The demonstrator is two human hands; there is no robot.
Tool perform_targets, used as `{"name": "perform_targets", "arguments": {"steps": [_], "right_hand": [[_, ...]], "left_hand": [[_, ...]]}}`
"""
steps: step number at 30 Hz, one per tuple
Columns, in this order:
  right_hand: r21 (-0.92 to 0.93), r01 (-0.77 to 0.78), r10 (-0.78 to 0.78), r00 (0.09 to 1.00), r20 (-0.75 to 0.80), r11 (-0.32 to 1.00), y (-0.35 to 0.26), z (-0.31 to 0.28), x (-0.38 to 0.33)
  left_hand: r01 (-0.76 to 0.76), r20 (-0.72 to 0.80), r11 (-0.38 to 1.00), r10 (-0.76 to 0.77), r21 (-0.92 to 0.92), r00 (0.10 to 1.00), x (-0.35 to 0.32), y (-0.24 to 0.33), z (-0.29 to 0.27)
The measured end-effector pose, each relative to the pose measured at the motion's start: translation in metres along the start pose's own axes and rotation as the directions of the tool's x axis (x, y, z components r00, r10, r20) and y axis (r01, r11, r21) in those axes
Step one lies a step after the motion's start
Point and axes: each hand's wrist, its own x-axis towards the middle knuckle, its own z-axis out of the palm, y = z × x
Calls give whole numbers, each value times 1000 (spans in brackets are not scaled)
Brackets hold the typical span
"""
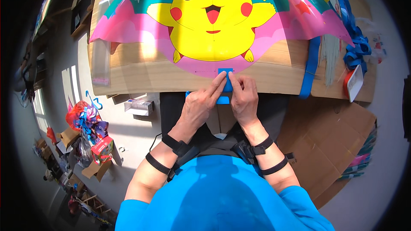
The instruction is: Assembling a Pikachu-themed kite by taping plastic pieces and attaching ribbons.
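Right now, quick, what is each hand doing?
Left hand: fingers pressing the blue strip at the kite's bottom edge.
Right hand: fingers pressing the same blue strip, beside the left.

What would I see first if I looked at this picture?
A big kite with a bright yellow cartoon animal lies across the wooden table at the top. At its bottom tip, the left hand and right hand press on a small blue strip.

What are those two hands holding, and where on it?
Both the left hand and right hand press their fingertips on a small blue strip at the kite's bottom tip, by the table edge. It looks pinned down, not lifted.
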Motion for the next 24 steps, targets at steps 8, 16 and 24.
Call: {"name": "perform_targets", "arguments": {"steps": [8, 16, 24], "right_hand": [[37, 39, -38, 999, -26, 999, 1, 1, -1], [70, 73, -69, 996, -53, 995, 6, -5, 4], [295, -285, 373, 876, -307, 912, 53, -89, 30]], "left_hand": [[0, -8, 998, 1, 61, 1000, 1, 12, -7], [2, -56, 999, 0, 37, 998, 8, 25, -16], [-19, -35, 998, 22, 67, 999, 4, 22, -29]]}}
